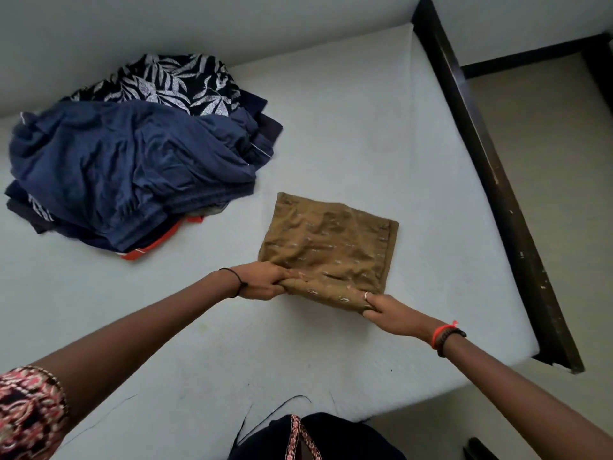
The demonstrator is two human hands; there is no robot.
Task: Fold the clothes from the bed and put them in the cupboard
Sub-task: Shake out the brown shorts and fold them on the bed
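A brown patterned garment point(331, 244) lies folded into a rough rectangle on the pale mattress point(365, 134). My left hand point(262, 280) grips its near left corner. My right hand point(381, 307) pinches the near right corner, thumb on top. The near edge is bunched between both hands. To the far left sits a heap of unfolded clothes point(132, 154): a navy garment on top, a dark leaf-print one point(175, 81) behind it, and something with orange trim underneath.
The dark wooden bed frame point(497, 180) runs along the mattress's right side, with beige floor point(547, 161) beyond it. A white wall point(166, 21) backs the bed. The cupboard is out of view.
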